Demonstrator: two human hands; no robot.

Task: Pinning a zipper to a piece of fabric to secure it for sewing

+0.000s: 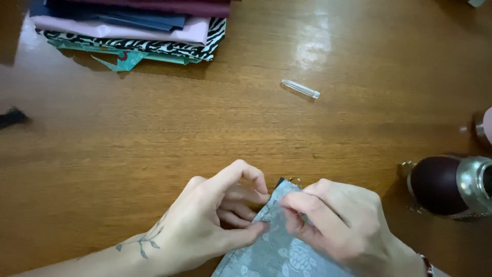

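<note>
The grey cloth (279, 246) looks soft, thin and light, so it will bend and fold with ease, and it could slip if it is held loosely. The best place to hold it is near the top corner, along the edges, where both hands are now. It is pale grey with a faint pattern of leaves or flowers, and a dark edge runs along its left side. It lies at the bottom of the picture, at about 6 o'clock, on the brown wooden table (154, 133). The left hand (210, 225) is curled, with its thumb and fingers pinching the left edge of the cloth. The right hand (338, 220) is curled too, and its fingers press on the cloth near the top corner. Something small and shiny peeks out at that corner; it may be a pin, but it is too small to be sure. A clear little tube (301, 88) lies well apart at about 12 o'clock. A stack of folded fabrics (133, 25) sits far off at about 11 o'clock. A dark round thing with a silver end (446, 184) rests near the right hand at about 3 o'clock.
</note>
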